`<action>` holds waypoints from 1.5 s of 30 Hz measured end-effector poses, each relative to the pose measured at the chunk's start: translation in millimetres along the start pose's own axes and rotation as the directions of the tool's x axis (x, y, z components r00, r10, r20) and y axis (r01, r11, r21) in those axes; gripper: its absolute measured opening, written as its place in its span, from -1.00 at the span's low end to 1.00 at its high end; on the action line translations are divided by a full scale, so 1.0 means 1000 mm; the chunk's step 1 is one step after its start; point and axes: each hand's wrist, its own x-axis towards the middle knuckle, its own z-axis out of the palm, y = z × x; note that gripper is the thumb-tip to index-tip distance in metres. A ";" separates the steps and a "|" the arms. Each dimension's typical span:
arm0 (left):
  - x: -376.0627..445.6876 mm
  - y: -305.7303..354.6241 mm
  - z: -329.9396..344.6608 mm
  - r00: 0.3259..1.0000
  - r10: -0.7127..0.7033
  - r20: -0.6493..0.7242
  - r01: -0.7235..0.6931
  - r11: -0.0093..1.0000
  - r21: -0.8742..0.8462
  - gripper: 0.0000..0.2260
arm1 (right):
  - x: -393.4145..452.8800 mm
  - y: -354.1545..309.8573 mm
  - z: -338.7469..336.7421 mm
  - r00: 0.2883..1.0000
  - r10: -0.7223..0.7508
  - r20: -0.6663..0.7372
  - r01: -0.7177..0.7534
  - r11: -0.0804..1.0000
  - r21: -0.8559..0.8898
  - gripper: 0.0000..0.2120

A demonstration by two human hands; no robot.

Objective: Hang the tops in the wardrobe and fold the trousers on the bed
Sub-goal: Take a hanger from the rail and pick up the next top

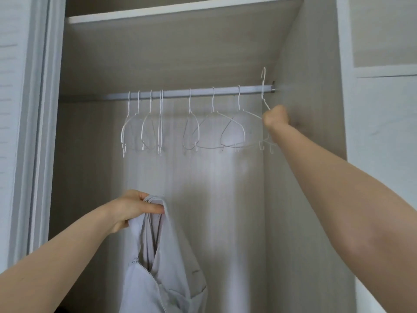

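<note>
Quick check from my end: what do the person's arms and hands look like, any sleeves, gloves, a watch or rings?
Both forearms are bare as far as the frame shows, with no sleeve cuff in view. The left hand wears no glove, and no watch or bracelet shows at its wrist. The right hand is ungloved too, its wrist bare. No rings can be made out.

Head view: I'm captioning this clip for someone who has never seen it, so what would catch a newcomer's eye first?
Probably the right hand, raised at the far right of the wardrobe rail, gripping a white hanger whose hook sits above the rail. Next, the left hand at lower left, holding up a pale grey zipped top. Between them, a row of empty white hangers dangles from the rail.
</note>
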 end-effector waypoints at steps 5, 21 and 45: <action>-0.029 -0.019 0.009 0.997 -0.018 -0.077 0.027 0.993 0.117 -0.71 | -0.053 0.014 -0.010 0.999 0.010 0.052 -0.008 0.999 -0.040 -0.68; -0.113 -0.055 0.015 0.958 -0.175 -0.229 0.139 0.977 -0.164 -0.78 | -0.281 0.061 -0.108 0.844 0.242 0.479 -0.384 0.895 0.225 -0.91; -0.165 -0.134 -0.058 0.911 -0.272 -0.311 0.285 0.958 -0.003 -0.84 | -0.361 0.089 -0.147 0.082 -0.164 0.983 -0.712 0.681 0.173 -0.81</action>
